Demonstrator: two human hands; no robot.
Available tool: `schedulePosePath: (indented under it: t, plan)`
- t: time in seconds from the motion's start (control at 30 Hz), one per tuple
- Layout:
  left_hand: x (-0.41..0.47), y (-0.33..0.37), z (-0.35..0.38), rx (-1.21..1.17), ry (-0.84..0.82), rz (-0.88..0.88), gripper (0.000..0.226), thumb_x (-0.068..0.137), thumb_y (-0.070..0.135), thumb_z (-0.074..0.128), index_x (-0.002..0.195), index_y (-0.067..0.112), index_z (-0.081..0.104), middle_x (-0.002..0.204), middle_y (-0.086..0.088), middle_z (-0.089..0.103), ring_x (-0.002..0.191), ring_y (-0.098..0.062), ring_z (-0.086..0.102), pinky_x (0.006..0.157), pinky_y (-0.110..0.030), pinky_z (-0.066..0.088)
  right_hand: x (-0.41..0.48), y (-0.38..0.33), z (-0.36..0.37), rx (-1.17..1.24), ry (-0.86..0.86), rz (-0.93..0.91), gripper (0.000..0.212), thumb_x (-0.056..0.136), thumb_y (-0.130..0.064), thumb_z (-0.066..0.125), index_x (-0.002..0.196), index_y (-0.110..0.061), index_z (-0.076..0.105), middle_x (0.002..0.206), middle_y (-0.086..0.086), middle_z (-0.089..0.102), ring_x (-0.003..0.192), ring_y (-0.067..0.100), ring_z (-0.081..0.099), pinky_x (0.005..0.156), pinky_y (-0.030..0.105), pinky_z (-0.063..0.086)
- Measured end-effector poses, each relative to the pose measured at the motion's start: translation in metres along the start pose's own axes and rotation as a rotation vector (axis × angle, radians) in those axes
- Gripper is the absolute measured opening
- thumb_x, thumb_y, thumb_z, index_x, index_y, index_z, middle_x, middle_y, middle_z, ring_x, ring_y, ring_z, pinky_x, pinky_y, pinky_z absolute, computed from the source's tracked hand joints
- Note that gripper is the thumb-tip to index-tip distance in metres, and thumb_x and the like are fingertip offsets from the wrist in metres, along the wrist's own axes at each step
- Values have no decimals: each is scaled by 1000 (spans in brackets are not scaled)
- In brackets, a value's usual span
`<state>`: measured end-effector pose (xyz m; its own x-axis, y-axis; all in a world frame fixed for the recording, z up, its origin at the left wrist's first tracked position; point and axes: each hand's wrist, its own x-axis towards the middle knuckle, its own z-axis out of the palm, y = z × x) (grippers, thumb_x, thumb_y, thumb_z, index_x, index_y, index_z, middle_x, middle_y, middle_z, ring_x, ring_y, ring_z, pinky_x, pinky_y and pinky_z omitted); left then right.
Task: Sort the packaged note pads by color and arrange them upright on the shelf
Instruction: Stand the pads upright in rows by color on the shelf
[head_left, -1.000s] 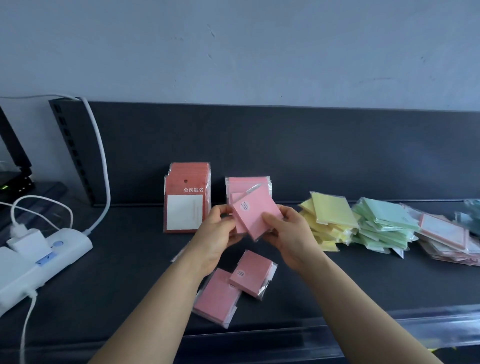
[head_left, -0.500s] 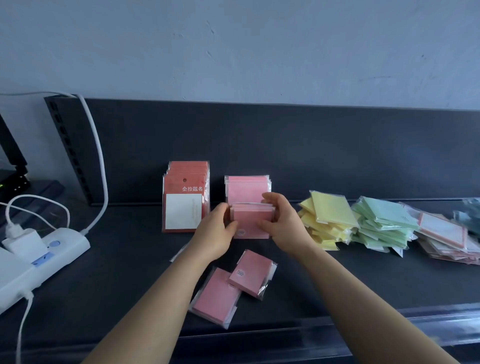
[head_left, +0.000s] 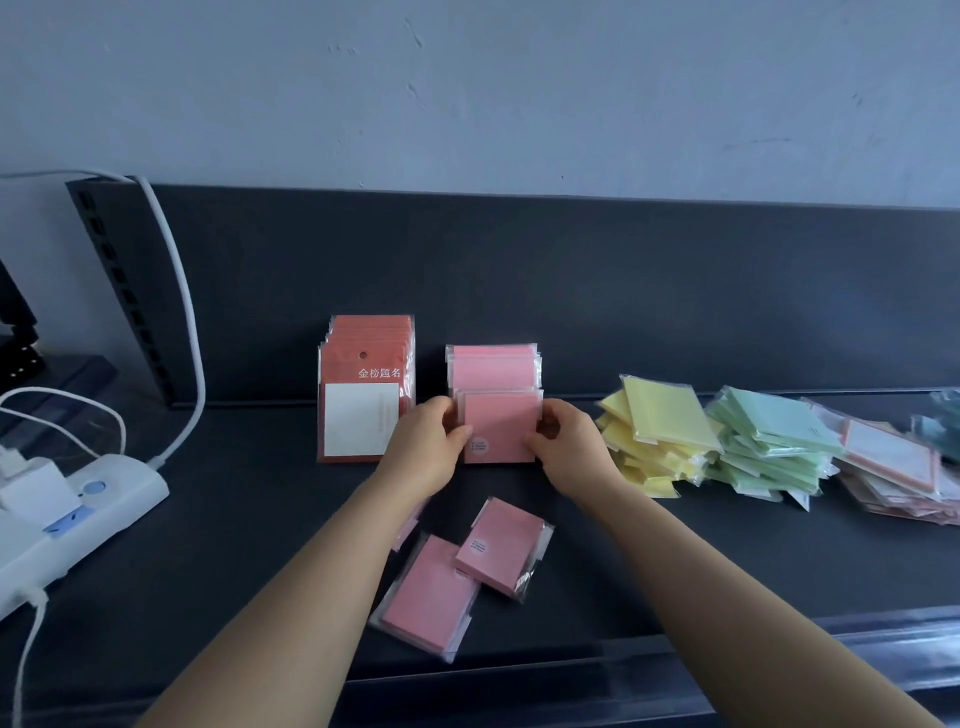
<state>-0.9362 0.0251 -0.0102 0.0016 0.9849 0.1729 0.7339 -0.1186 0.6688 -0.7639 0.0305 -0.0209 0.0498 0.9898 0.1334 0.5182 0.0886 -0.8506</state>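
A pink packaged note pad (head_left: 501, 434) stands upright on the dark shelf (head_left: 249, 499), in front of a row of upright pink pads (head_left: 493, 366). My left hand (head_left: 428, 449) pinches its left edge and my right hand (head_left: 569, 447) pinches its right edge. Left of them stands an upright row of red-orange pads (head_left: 366, 387). Two pink pads (head_left: 501, 545) (head_left: 428, 597) lie flat near the shelf's front. A third pink one is mostly hidden under my left forearm.
Loose heaps lie to the right: yellow pads (head_left: 657, 436), green pads (head_left: 769, 441), pads with orange borders (head_left: 898, 467) and a teal one at the frame's edge. A white power strip (head_left: 72, 509) with plugs and cables lies at the left. The shelf has a raised front lip (head_left: 883, 639).
The pink pad was tilted in the air between my hands. It has been turned upright and set down on the shelf in front of the pink row, both hands still on it.
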Motion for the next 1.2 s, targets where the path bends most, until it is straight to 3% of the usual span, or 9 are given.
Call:
schedulePosePath:
  t: [0.2, 0.37, 0.43, 0.53, 0.7, 0.83, 0.97, 1.07, 1.2]
  plan:
    - [28, 6, 11, -5, 67, -45, 26, 91, 16, 63, 116, 8, 58, 113, -6, 65, 102, -22, 61, 82, -30, 49, 19, -3, 7, -33, 48, 13, 32, 87, -2, 54, 117, -12, 56, 103, -1, 62, 95, 18, 59, 78, 26, 44]
    - [37, 3, 17, 89, 59, -63, 34, 87, 12, 66, 119, 10, 55, 115, -7, 62, 105, -25, 60, 88, -36, 52, 26, -1, 12, -65, 16, 48, 52, 92, -7, 51, 141, -16, 38, 132, 7, 40, 110, 22, 54, 99, 32, 43]
    - [38, 0, 19, 105, 56, -65, 34, 87, 13, 67, 118, 9, 54, 115, -8, 62, 104, -24, 60, 89, -37, 51, 25, 1, 13, -70, 6, 50, 58, 93, -11, 53, 146, -18, 31, 134, 7, 38, 109, 20, 52, 99, 30, 41]
    - [37, -2, 19, 106, 58, -56, 34, 87, 15, 67, 118, 9, 54, 115, -8, 61, 103, -24, 59, 89, -37, 51, 24, 3, 13, -77, 3, 38, 59, 92, -12, 55, 145, -17, 30, 133, 6, 39, 103, 15, 49, 93, 25, 38]
    - [32, -2, 13, 86, 45, -53, 37, 86, 17, 69, 118, 9, 54, 114, -9, 61, 102, -24, 60, 90, -40, 52, 21, 1, 11, -120, 2, 28, 51, 89, -15, 59, 135, -17, 38, 131, 8, 40, 111, 23, 50, 97, 34, 42]
    - [18, 7, -1, 73, 26, -32, 42, 88, 17, 68, 125, 8, 51, 122, -11, 59, 107, -24, 59, 93, -39, 50, 13, -6, 7, -142, -32, 29, 54, 86, -16, 64, 133, -15, 38, 132, 9, 37, 114, 25, 48, 90, 27, 37]
    - [-12, 8, -34, 80, -21, -23, 50, 89, 18, 66, 135, 12, 49, 129, -6, 57, 113, -20, 58, 96, -32, 48, -1, -16, -3, -240, -101, -15, 58, 86, -26, 65, 134, -15, 34, 137, 8, 33, 126, 27, 39, 99, 34, 36]
    - [-38, -1, -57, 221, -95, -105, 40, 85, 31, 71, 118, 14, 60, 115, -3, 62, 100, -17, 60, 88, -33, 51, -20, -24, -16, -331, -204, -22, 71, 87, -37, 66, 143, -14, 30, 146, 7, 26, 133, 25, 33, 106, 34, 32]
    - [-65, -9, -66, 448, -197, -252, 42, 75, 52, 72, 91, 15, 62, 86, 1, 59, 74, -14, 57, 54, -29, 42, -48, -28, -30, -388, -392, 41, 85, 77, -54, 70, 145, -17, 35, 148, 0, 27, 132, 18, 36, 104, 29, 36]
